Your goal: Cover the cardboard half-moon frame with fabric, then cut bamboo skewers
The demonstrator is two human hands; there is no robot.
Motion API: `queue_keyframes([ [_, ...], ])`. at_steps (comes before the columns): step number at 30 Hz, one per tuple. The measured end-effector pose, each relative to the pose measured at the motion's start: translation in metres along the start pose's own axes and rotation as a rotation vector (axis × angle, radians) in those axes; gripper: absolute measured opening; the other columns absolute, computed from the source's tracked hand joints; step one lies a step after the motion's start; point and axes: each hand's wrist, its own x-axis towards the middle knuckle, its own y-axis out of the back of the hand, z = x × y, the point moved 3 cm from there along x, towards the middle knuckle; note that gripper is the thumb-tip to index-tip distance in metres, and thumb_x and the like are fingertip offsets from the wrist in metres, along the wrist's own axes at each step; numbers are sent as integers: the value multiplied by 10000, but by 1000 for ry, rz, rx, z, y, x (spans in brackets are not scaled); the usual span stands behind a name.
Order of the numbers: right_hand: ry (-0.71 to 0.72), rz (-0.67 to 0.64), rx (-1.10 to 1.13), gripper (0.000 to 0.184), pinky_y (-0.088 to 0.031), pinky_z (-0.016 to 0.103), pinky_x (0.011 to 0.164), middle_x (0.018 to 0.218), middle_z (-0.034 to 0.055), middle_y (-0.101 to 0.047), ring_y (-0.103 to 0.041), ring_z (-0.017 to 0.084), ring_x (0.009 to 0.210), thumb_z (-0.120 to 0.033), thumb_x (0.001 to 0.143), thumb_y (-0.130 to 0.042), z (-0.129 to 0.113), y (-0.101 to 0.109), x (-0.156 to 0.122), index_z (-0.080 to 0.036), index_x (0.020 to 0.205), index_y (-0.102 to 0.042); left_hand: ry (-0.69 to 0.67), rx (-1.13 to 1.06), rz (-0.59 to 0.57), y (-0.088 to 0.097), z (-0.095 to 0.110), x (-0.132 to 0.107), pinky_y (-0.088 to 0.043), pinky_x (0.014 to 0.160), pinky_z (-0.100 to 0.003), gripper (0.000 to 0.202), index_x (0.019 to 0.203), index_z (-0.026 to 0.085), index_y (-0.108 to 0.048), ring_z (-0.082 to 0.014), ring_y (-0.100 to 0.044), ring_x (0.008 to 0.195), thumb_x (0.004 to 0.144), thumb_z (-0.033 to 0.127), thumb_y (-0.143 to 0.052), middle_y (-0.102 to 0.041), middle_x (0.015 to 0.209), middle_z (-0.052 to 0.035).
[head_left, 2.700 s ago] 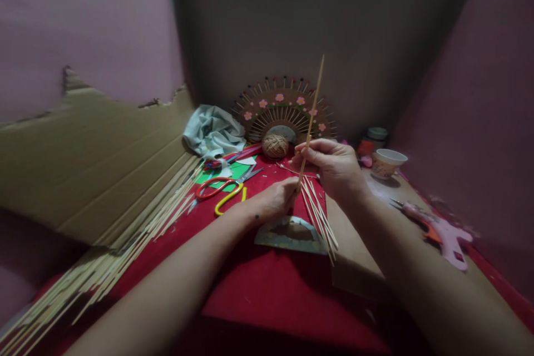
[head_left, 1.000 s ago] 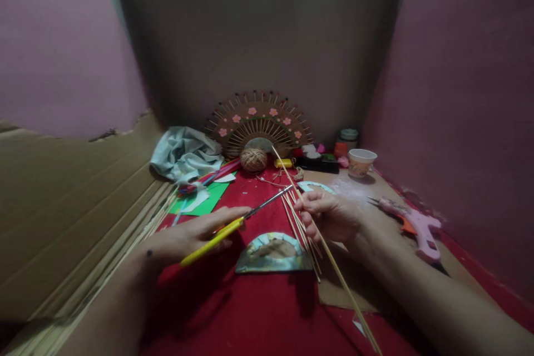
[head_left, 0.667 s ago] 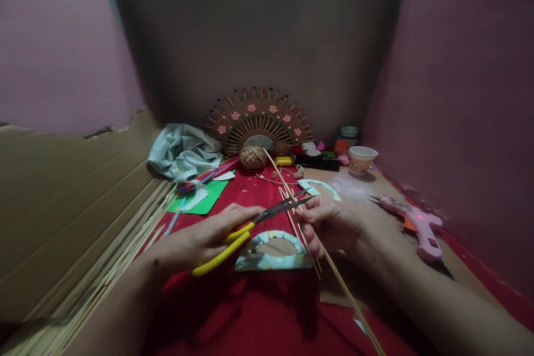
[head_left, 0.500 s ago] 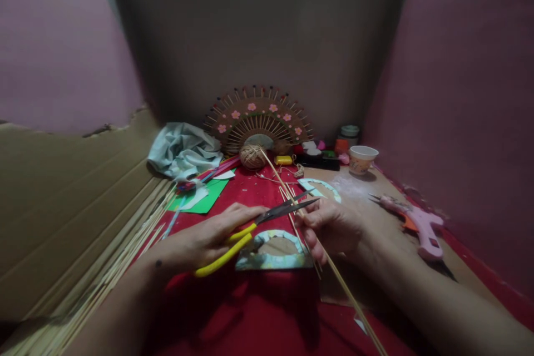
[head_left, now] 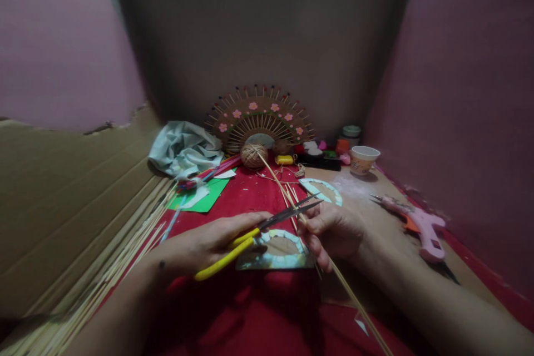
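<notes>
My left hand (head_left: 221,242) is closed on the yellow handles of a pair of scissors (head_left: 227,258). The dark blades point right and lie across a thin wooden stick (head_left: 273,175), one blade on each side of it. Between thumb and fingers, my right hand (head_left: 331,231) grips this long stick just below the blades; it runs from near the twine ball down to the bottom edge. Beneath the scissors lies a cardboard arch piece (head_left: 283,261) edged with pale blue. Several short sticks (head_left: 290,194) rest on the red cloth behind my right hand.
A stick fan with pink flowers (head_left: 258,108) stands at the back, a twine ball (head_left: 253,157) before it. Light blue cloth (head_left: 183,147), green paper (head_left: 208,200) and long sticks (head_left: 125,245) lie left. A paper cup (head_left: 364,161) and pink glue gun (head_left: 429,228) are right.
The scissor blades have drawn a little closer together around the stick. Both hands stay in nearly the same place, and the whole view has shifted very slightly.
</notes>
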Motion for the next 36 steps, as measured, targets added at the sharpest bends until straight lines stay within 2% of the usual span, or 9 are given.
queue_keyframes([
  [6, 2, 17, -23, 130, -540, 223, 401, 611, 51, -694, -665, 169, 495, -176, 726, -635, 0, 3, -1, -75, 802, -607, 35, 66, -10, -1, -6, -3, -352, 1010, -286, 519, 1384, 220, -334, -211, -437, 1228, 880, 262, -452, -433, 1389, -58],
  [11, -20, 58, -55, 150, -532, 220, 391, 585, 48, -687, -651, 161, 462, -189, 713, -641, 0, 6, 0, -71, 805, -623, 27, 73, 48, 0, 5, 1, -380, 964, -283, 468, 1324, 232, -426, -221, -483, 1171, 861, 272, -478, -508, 1320, -54],
  [16, -15, 106, -90, 172, -522, 218, 379, 564, 41, -680, -639, 156, 436, -211, 704, -661, 0, 7, 0, -74, 803, -631, 91, 74, 111, -5, 12, 7, -425, 738, -215, 309, 1161, 220, -543, -147, -586, 835, 869, 258, -452, -646, 979, -19],
  [18, -9, 116, -96, 167, -522, 228, 374, 563, 44, -679, -639, 162, 438, -210, 712, -654, 0, 9, 0, -74, 805, -629, 90, 82, 112, -8, 11, 8, -398, 654, -192, 317, 1109, 218, -549, -115, -552, 719, 807, 155, -475, -630, 866, 11],
  [21, -4, 138, -106, 163, -527, 232, 392, 573, 51, -679, -644, 164, 454, -200, 719, -646, -1, 12, 0, -69, 814, -626, 95, 97, 106, -10, 7, 8, -354, 587, -176, 443, 1038, 210, -553, -92, -491, 637, 648, 17, -470, -580, 765, 41],
  [23, -4, 143, -115, 173, -522, 224, 397, 576, 53, -677, -643, 161, 451, -197, 715, -652, -1, 14, 1, -65, 824, -623, 110, 100, 93, -10, 5, 7, -333, 555, -172, 462, 993, 201, -556, -86, -459, 603, 595, -5, -445, -548, 715, 49],
  [26, 9, 165, -126, 193, -508, 226, 380, 581, 56, -674, -640, 165, 448, -212, 712, -662, -3, 14, 3, -69, 833, -616, 123, 78, 74, -10, 3, 8, -319, 533, -170, 381, 914, 188, -546, -81, -430, 577, 600, 4, -432, -519, 677, 54],
  [32, -2, 392, -161, 158, -529, 272, 451, 595, 59, -662, -662, 190, 524, -183, 687, -681, -17, 11, 4, -97, 775, -584, 149, 46, 115, -5, -5, 10, -313, 537, -181, 138, 802, 166, -494, -85, -384, 575, 724, 78, -422, -480, 653, 43],
  [36, 75, 574, -259, 97, -526, 272, 462, 580, 46, -641, -634, 158, 487, -129, 736, -613, -35, 18, 8, -98, 827, -597, 180, 0, 127, -3, -11, 9, -298, 520, -182, 70, 775, 157, -484, -89, -344, 584, 746, 117, -434, -441, 651, 41],
])
